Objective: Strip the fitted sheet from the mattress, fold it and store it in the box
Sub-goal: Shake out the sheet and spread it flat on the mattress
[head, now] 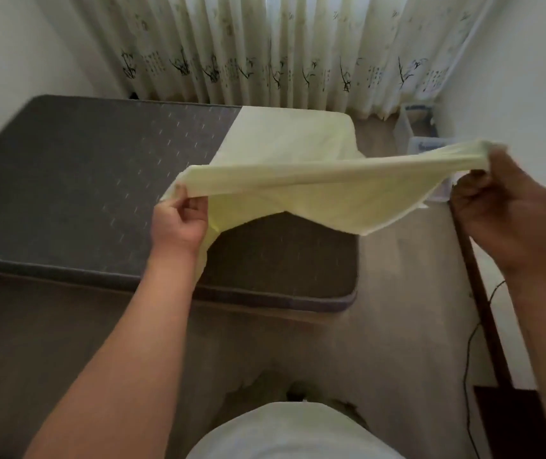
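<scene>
A pale yellow fitted sheet [301, 180] is stretched in the air between my hands, above the near right part of a dark grey mattress [82, 180]. My left hand [180, 220] pinches one end of its edge. The other end is gripped by my right hand [510, 210], which is raised to the right, beyond the mattress. The far part of the sheet still lies over the mattress's far right corner. A clear plastic box [412, 125] stands on the floor in the far right corner, partly hidden behind the sheet.
Patterned curtains [265, 51] hang behind the mattress. A dark wooden frame [483, 303] and a black cable [470, 359] run along the right wall. Beige floor [407, 279] lies between the mattress and the wall. A low dark board [33, 342] extends under the mattress, near left.
</scene>
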